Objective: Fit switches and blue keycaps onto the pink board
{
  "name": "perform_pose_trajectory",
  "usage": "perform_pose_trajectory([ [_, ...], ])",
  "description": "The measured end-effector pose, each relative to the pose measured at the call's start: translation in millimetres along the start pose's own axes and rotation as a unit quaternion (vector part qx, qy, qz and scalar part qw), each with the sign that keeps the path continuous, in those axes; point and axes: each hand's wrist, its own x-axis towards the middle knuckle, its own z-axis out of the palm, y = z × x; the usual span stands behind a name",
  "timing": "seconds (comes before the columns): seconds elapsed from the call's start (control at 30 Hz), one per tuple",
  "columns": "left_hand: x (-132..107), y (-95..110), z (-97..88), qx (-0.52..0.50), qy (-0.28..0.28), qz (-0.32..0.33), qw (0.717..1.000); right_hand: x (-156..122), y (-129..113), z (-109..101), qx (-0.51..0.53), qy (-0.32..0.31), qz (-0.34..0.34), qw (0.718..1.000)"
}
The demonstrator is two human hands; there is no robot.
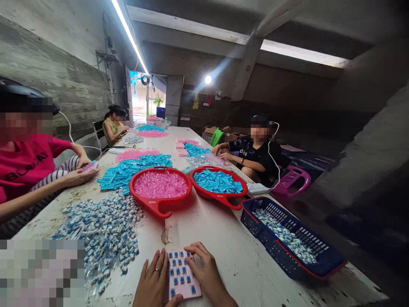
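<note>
In the head view, the person's left hand (152, 277), wearing a ring, lies spread against the left edge of a pink plastic plate (184, 275), its thumb reaching toward the plate's lower edge. The right hand (205, 270) comes in from the other side, fingers fanned over the upper right corner. Neither grip pinches anything small; both are spread and brace the plate between them, a steady hold that leaves most of its rows uncovered. Blue-topped key switches (180, 273) sit in rows in the plate, which lies flat on a worn white bench (243, 264). To the left is a heap of white-and-blue key switches (102, 238). Ahead are a red tray of pink parts (159, 183) and a red tray of blue parts (218, 181). To the right, a navy plastic basket (315, 251) holds more switches. A co-worker's hands (78, 175) at the left hold a small pink plate (89, 166), while another co-worker's hands (220, 150) rest on the far side of the bench.
</note>
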Motion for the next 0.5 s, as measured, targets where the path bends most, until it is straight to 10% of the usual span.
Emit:
perform_pose_trajectory([
  [0.5, 42, 11, -41.3, -0.114, -0.192, -0.106, 0.969, -68, 49, 12, -0.025, 0.187, -0.064, 0.980],
])
